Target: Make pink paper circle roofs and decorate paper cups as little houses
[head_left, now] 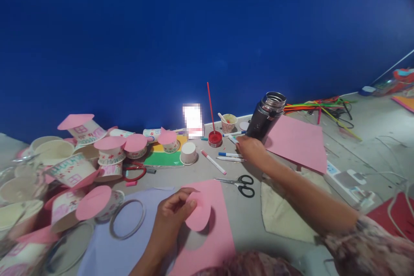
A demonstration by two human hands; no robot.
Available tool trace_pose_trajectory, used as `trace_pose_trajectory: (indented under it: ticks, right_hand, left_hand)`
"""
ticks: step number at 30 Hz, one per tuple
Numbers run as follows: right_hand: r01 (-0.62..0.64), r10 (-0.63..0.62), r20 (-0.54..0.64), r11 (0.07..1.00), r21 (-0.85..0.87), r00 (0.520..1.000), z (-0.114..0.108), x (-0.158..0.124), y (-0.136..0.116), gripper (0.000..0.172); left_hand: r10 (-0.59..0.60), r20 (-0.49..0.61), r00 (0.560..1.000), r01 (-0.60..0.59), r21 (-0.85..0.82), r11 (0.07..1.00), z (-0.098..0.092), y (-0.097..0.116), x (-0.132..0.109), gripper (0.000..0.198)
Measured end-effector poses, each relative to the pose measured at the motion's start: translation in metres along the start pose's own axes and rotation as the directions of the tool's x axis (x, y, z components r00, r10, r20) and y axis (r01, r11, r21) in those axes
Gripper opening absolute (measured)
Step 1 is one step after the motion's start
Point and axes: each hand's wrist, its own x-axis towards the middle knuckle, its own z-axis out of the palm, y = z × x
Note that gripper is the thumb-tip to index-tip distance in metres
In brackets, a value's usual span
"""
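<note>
Crowding the left side of the tabletop [239,228], paper cups [73,168] are heaped, many topped with pink paper and marked with drawn patterns. Nearer the front edge, a grey ring [123,237] is laid on a lilac sheet [103,250]. By the left hand [171,213], a pink disc [199,215] is held — pinched between thumb and bent fingers — above a pink sheet [223,233] with a round hole in it. Toward the back edge, a small white cup [188,154] is stood upside down, and a red stick is propped in a red pot [215,139]. Black-handled scissors [242,183] are laid midway between front and back edges. The right hand [254,151] is partly closed beside an open black flask [262,120]; a white marker [233,139] is met by its fingertips — whether gripped cannot be told. Farther right, another pink sheet [300,142] is overlapped by the flask.
</note>
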Motion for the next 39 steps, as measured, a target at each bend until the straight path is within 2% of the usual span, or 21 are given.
trace_pose_trajectory:
  ticks: [3, 7, 11, 15, 17, 18, 20, 21, 22, 25, 29, 31, 35, 39]
  right_hand:
    - [-0.001, 0.001, 0.018, 1.0, -0.013, 1.0, 0.006, 0.019, -0.014, 0.04]
    - [-0.015, 0.015, 0.031, 1.0, 0.001, 0.999, 0.008, 0.026, -0.014, 0.04]
    - [0.038, -0.037, -0.011, 0.995, 0.088, 0.999, -0.006, 0.005, -0.012, 0.037]
    - [0.231, -0.212, -0.094, 0.933, 0.276, 0.973, -0.027, -0.035, -0.013, 0.023]
    - [0.332, -0.307, -0.129, 0.844, 0.42, 0.943, -0.029, -0.053, -0.014, 0.023]
    - [0.382, -0.333, -0.196, 0.704, 0.599, 0.922, -0.026, -0.06, -0.015, 0.024]
    - [0.425, -0.328, -0.298, 0.444, 0.789, 0.896, -0.017, -0.07, -0.02, 0.023]
    - [0.427, -0.308, -0.328, 0.35, 0.833, 0.893, -0.011, -0.074, -0.023, 0.021]
    - [0.429, -0.292, -0.344, 0.312, 0.848, 0.892, -0.005, -0.077, -0.026, 0.019]
    - [0.508, -0.293, -0.424, 0.338, 0.792, 0.857, 0.006, -0.082, -0.037, 0.015]
    - [0.718, -0.355, -0.625, 0.348, 0.602, 0.696, 0.008, -0.086, -0.045, 0.019]
    - [0.766, -0.36, -0.679, 0.363, 0.53, 0.64, 0.009, -0.088, -0.046, 0.022]
    - [0.784, -0.349, -0.735, 0.482, 0.391, 0.581, 0.011, -0.091, -0.047, 0.023]
    - [0.787, -0.331, -0.759, 0.498, 0.363, 0.56, 0.011, -0.092, -0.046, 0.025]
  left_hand:
    - [0.074, 0.008, 0.997, -0.075, 0.047, 0.996, -0.002, 0.01, -0.002, 0.027]
    - [0.144, 0.018, 0.989, -0.145, 0.08, 0.986, -0.007, 0.023, -0.004, 0.025]
    - [0.181, 0.021, 0.983, -0.182, 0.053, 0.982, -0.01, 0.03, 0.0, 0.022]
    - [0.223, 0.052, 0.973, -0.225, 0.042, 0.973, -0.006, 0.033, 0.003, 0.018]
    - [0.255, 0.072, 0.964, -0.259, 0.046, 0.965, -0.001, 0.034, 0.004, 0.017]
    - [0.274, 0.079, 0.959, -0.278, 0.052, 0.959, 0.001, 0.033, 0.004, 0.015]
    - [0.321, 0.087, 0.943, -0.328, 0.079, 0.941, 0.007, 0.032, 0.006, 0.012]
    - [0.348, 0.093, 0.933, -0.357, 0.104, 0.928, 0.009, 0.03, 0.007, 0.011]
    - [0.376, 0.1, 0.921, -0.387, 0.133, 0.913, 0.011, 0.029, 0.008, 0.01]
    - [0.434, 0.108, 0.895, -0.447, 0.198, 0.872, 0.014, 0.024, 0.012, 0.01]
    - [0.43, 0.11, 0.896, -0.444, 0.21, 0.871, 0.015, 0.018, 0.016, 0.007]
    - [0.419, 0.113, 0.901, -0.434, 0.205, 0.877, 0.016, 0.016, 0.017, 0.006]
    - [0.393, 0.061, 0.918, -0.397, 0.198, 0.896, 0.017, 0.014, 0.018, 0.01]
    - [0.327, -0.015, 0.945, -0.323, 0.113, 0.94, 0.014, 0.012, 0.018, 0.016]
